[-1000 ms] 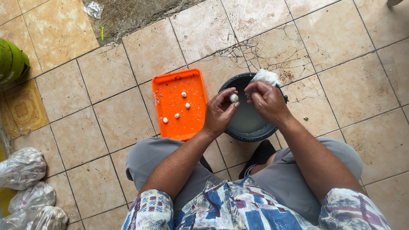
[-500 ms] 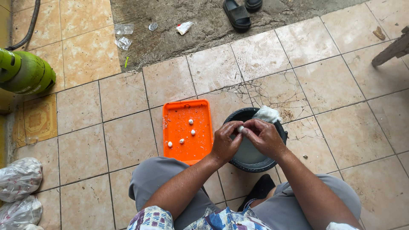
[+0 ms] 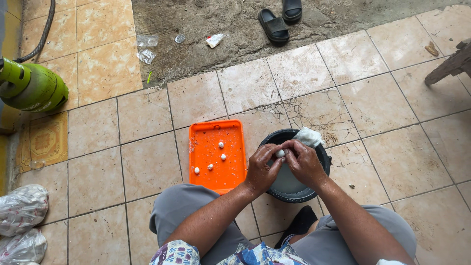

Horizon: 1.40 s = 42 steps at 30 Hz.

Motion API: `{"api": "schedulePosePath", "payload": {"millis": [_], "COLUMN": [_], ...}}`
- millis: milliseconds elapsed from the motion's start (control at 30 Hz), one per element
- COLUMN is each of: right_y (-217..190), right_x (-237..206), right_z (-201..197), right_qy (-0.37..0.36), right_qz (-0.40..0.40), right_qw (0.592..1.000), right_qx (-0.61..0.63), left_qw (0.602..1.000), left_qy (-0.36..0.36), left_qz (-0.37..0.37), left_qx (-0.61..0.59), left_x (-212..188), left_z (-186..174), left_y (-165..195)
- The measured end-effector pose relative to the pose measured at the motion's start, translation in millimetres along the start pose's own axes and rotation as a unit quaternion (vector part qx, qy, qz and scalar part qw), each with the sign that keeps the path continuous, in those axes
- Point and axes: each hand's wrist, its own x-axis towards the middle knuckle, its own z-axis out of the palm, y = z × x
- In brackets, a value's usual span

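four white balls [image 3: 215, 157] already sit on the orange tray [image 3: 234, 128]. from my feed, left hand [image 3: 261, 169] and right hand [image 3: 304, 164] pinch a fifth white lump [image 3: 280, 153] over the black bowl [image 3: 321, 147], looks like plenty left. cracked tile floor, green gas cylinder [image 3: 32, 88], sandals [image 3: 280, 19] nearby.

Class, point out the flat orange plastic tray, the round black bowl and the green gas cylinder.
Flat orange plastic tray [image 3: 230, 169]: head view, bare floor of tray.
Round black bowl [image 3: 293, 197]: head view, near rim.
Green gas cylinder [image 3: 37, 91]: head view, rounded body.
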Motion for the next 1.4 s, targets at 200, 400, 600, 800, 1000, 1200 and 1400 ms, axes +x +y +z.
{"api": "schedulePosePath", "payload": {"millis": [200, 400, 600, 800, 1000, 1200, 1400], "right_y": [3, 5, 14, 17, 12, 39, 94], "right_x": [2, -9, -2, 1, 5, 3, 18], "right_z": [-6, -6, -8, -22, -42, -1, 58], "right_qy": [0.012, 0.001, 0.001, 0.039, -0.050, -0.349, -0.310], "right_qz": [0.025, -0.017, 0.041, 0.062, 0.001, 0.097, 0.158], "right_qw": [0.999, 1.000, 0.992, 0.995, 0.987, 0.854, 0.857], "right_qx": [0.042, 0.023, 0.116, 0.061, -0.155, -0.374, -0.380], "left_qw": [0.925, 0.863, 0.782, 0.724, 0.686, 0.702, 0.749], "left_qy": [-0.028, -0.064, -0.080, -0.085, -0.105, -0.058, 0.221], "left_qz": [-0.219, -0.283, -0.336, -0.358, -0.367, -0.379, -0.506], "left_qx": [-0.309, -0.414, -0.519, -0.583, -0.619, -0.600, -0.366], "left_x": [-3, -12, -9, -4, 4, 3, 8], "left_z": [12, 8, 2, -7, -14, -19, -30], "left_y": [-35, -57, -52, -41, -32, -55, -144]}}
